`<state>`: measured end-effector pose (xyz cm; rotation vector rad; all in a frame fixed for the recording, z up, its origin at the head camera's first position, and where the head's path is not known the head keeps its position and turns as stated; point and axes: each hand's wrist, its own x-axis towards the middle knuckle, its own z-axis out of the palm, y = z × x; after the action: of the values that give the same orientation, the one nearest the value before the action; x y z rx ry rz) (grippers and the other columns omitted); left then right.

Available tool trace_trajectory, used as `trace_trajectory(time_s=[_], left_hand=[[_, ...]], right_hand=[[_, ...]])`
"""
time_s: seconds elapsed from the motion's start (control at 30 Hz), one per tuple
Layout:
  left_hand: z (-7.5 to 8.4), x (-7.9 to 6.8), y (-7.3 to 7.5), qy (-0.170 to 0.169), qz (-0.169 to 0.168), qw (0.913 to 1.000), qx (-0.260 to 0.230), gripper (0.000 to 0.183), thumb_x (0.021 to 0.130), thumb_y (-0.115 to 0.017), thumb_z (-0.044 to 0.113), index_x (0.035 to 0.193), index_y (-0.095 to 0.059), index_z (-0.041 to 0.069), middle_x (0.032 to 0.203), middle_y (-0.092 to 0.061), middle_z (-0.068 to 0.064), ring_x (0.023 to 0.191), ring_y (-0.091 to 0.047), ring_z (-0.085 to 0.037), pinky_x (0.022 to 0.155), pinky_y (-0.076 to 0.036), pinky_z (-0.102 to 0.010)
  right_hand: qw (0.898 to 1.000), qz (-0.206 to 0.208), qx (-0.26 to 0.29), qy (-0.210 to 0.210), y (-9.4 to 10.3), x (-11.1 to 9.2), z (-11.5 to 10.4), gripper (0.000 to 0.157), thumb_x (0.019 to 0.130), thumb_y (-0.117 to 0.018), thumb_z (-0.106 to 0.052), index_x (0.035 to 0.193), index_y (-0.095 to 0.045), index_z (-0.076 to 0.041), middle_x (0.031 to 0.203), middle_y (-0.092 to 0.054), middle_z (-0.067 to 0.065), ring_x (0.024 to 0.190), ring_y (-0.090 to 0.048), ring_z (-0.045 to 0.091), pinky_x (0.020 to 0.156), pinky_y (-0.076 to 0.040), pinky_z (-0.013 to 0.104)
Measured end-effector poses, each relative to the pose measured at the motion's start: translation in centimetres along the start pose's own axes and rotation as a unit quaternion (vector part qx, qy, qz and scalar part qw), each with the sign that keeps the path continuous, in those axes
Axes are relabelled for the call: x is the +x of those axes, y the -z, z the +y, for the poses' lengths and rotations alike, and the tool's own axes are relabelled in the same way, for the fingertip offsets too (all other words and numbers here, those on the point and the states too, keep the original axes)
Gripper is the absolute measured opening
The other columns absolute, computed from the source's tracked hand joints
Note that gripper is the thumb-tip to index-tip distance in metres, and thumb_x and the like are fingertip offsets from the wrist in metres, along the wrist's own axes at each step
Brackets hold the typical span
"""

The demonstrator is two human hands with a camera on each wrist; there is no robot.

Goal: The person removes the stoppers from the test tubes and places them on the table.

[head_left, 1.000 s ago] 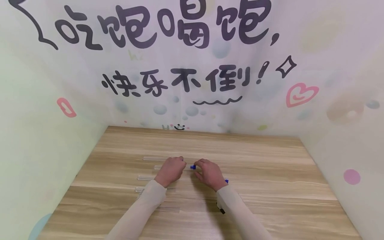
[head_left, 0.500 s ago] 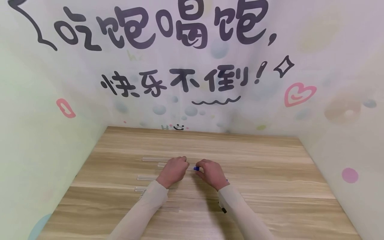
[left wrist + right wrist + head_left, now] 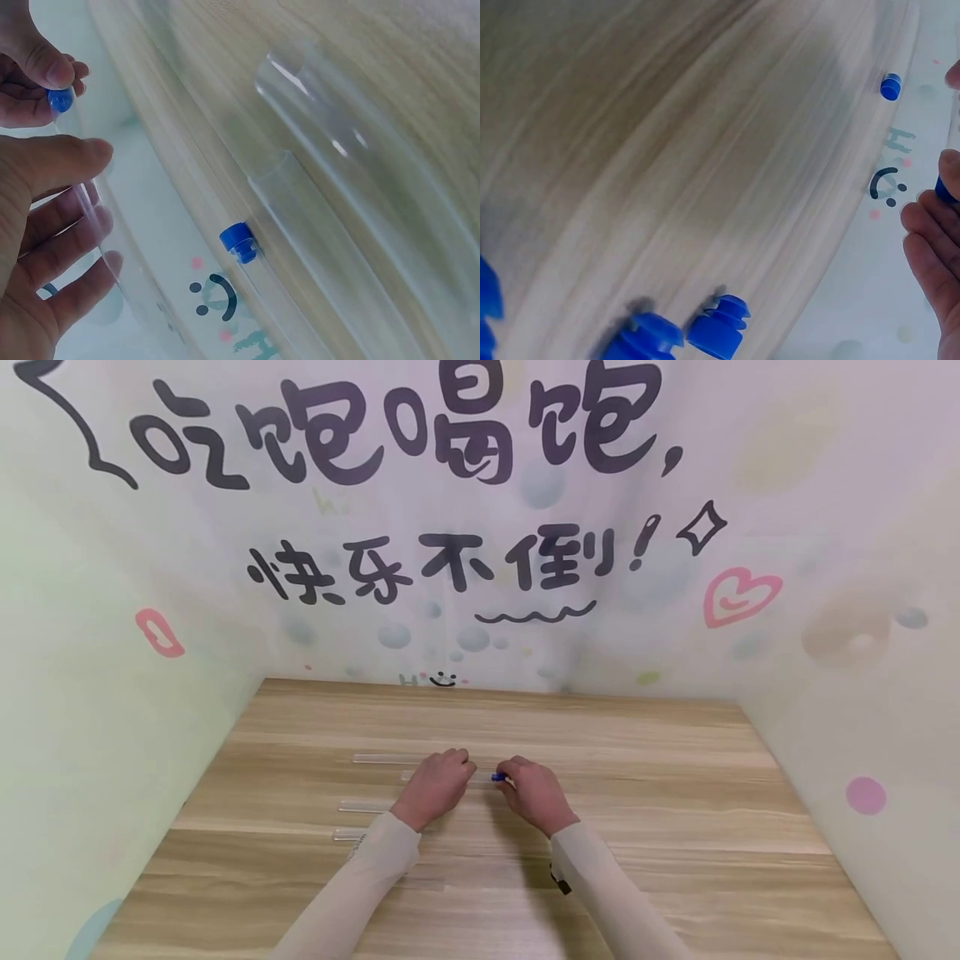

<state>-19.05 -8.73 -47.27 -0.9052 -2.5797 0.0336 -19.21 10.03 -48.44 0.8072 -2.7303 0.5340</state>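
Observation:
My left hand (image 3: 435,789) grips a clear test tube (image 3: 124,255), which lies across its fingers in the left wrist view. At the tube's right end, my right hand (image 3: 536,795) pinches a blue stopper (image 3: 60,99) between thumb and fingers, right at the mouth. Behind the hands, another tube (image 3: 378,759) lies on the table with a blue stopper (image 3: 240,241) in its end. Nearer the left forearm lie two more tubes, one (image 3: 363,807) in front of the other; the left wrist view shows their mouths open. My left sleeve partly covers them.
Loose blue stoppers lie on the wooden table (image 3: 675,777) beside the right wrist, one (image 3: 718,328) with its ribbed plug showing. A printed wall (image 3: 450,643) closes off the table's back edge, and side walls rise at left and right.
The held tube and both hands have shifted slightly right. My right fingers have closed in on the blue stopper, which shows less now. The tubes on the table stay put.

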Motion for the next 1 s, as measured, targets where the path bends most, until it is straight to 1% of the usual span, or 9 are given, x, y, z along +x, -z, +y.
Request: trace_trajectory(time_s=[0.1,0.2,0.3,0.37,0.47,0.6,0.7,0.87,1.0], left_hand=[[0.04,0.05,0.07,0.001,-0.012,0.9999,0.000,0.004,0.082,-0.070,0.008,0.081,-0.071,0.012,0.075,-0.062,0.000,0.066,-0.060,-0.014,0.057,-0.050,-0.026],[0.10,0.04,0.17,-0.007,-0.027,0.9996,-0.003,0.007,0.080,-0.071,0.004,0.081,-0.070,0.011,0.075,-0.062,0.000,0.067,-0.060,-0.014,0.059,-0.050,-0.026],[0.14,0.02,0.26,-0.019,-0.033,0.9993,-0.004,0.011,0.076,-0.072,0.000,0.079,-0.067,0.010,0.075,-0.060,0.000,0.067,-0.059,-0.015,0.061,-0.050,-0.026],[0.15,0.01,0.30,-0.024,-0.031,0.9992,-0.001,0.013,0.074,-0.072,-0.001,0.078,-0.067,0.010,0.074,-0.060,0.000,0.066,-0.058,-0.014,0.061,-0.050,-0.026],[0.18,0.02,0.43,-0.028,-0.020,0.9994,0.009,0.012,0.075,-0.072,-0.001,0.077,-0.067,0.010,0.073,-0.060,0.001,0.064,-0.058,-0.013,0.060,-0.050,-0.024],[0.18,0.00,0.49,-0.029,-0.012,0.9993,0.021,0.012,0.077,-0.071,-0.001,0.078,-0.068,0.011,0.074,-0.060,0.001,0.065,-0.058,-0.012,0.057,-0.050,-0.022],[0.16,-0.08,0.56,-0.027,-0.010,0.9994,0.020,0.012,0.077,-0.071,-0.002,0.079,-0.069,0.010,0.074,-0.060,0.001,0.066,-0.058,-0.011,0.055,-0.050,-0.021],[0.14,-0.12,0.64,-0.016,-0.004,0.9997,0.017,0.011,0.077,-0.071,-0.001,0.080,-0.070,0.009,0.075,-0.062,0.000,0.066,-0.059,-0.012,0.055,-0.051,-0.022],[0.14,-0.01,0.70,-0.009,-0.002,0.9998,0.019,0.011,0.078,-0.071,0.000,0.083,-0.072,0.010,0.077,-0.064,0.000,0.068,-0.061,-0.011,0.056,-0.052,-0.021]], right_hand=[[1.000,-0.004,0.006,0.002,0.04,0.03,-0.01,0.011,0.082,-0.073,-0.011,0.092,-0.068,-0.007,0.087,-0.068,0.003,0.075,-0.066,0.015,0.065,-0.055,0.029],[1.000,-0.006,0.000,0.016,0.09,0.05,0.00,0.008,0.082,-0.072,-0.009,0.090,-0.069,-0.007,0.087,-0.068,0.003,0.076,-0.066,0.015,0.066,-0.055,0.028],[0.998,-0.003,-0.036,0.049,0.14,0.01,0.08,0.006,0.083,-0.072,-0.010,0.087,-0.069,-0.008,0.085,-0.068,0.002,0.076,-0.066,0.014,0.065,-0.055,0.025],[0.994,0.005,-0.071,0.079,0.16,-0.03,0.18,0.007,0.082,-0.073,-0.011,0.086,-0.069,-0.009,0.085,-0.068,0.001,0.075,-0.066,0.013,0.065,-0.055,0.024],[0.985,0.021,-0.119,0.123,0.15,-0.07,0.38,0.008,0.081,-0.074,-0.011,0.085,-0.068,-0.009,0.084,-0.068,0.001,0.076,-0.066,0.012,0.065,-0.055,0.022],[0.978,0.039,-0.145,0.148,0.02,-0.15,0.55,0.009,0.080,-0.075,-0.010,0.084,-0.067,-0.008,0.083,-0.067,0.002,0.074,-0.066,0.012,0.063,-0.054,0.021],[0.979,0.046,-0.141,0.137,-0.02,-0.22,0.36,0.010,0.080,-0.075,-0.012,0.084,-0.067,-0.007,0.081,-0.068,0.002,0.070,-0.067,0.012,0.061,-0.054,0.021],[0.987,0.050,-0.117,0.095,0.07,-0.21,0.02,0.013,0.079,-0.076,-0.014,0.085,-0.069,-0.005,0.079,-0.068,0.004,0.066,-0.067,0.012,0.058,-0.054,0.022],[0.988,0.064,-0.111,0.089,0.13,-0.15,0.15,0.013,0.079,-0.077,-0.015,0.086,-0.070,-0.005,0.079,-0.068,0.004,0.065,-0.066,0.012,0.056,-0.054,0.022]])
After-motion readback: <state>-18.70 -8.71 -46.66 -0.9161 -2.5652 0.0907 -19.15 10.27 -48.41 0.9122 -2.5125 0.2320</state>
